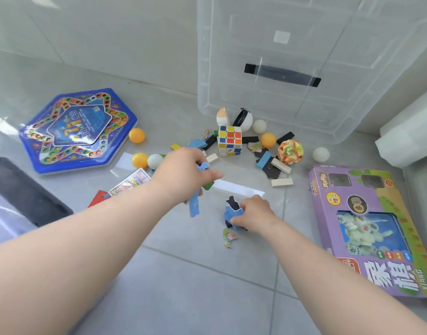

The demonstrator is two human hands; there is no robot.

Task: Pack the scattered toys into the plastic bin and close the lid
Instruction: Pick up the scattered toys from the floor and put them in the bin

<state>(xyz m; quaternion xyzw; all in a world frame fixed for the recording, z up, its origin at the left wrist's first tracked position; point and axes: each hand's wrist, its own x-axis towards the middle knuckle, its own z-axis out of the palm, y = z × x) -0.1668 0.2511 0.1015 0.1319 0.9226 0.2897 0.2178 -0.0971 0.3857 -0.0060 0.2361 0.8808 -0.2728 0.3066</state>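
Note:
A clear plastic bin (292,68) with a black handle stands open at the back right of the tiled floor. My left hand (183,172) is closed around several blue puzzle pieces (194,206) and holds them above the floor. Lower down, my right hand (254,213) pinches another blue puzzle piece (233,212) on the floor, with a dark piece beside it. In front of the bin lie a colour cube (230,140), orange and white balls, wooden blocks and a patterned ball (290,151). One small puzzle piece (229,237) rests near my right wrist.
A blue hexagonal game board (78,130) lies at the left. A purple chess box (367,228) lies at the right. A dark lid edge (21,189) shows at the far left, white foam (411,136) at the far right, and cards (130,182) under my left arm.

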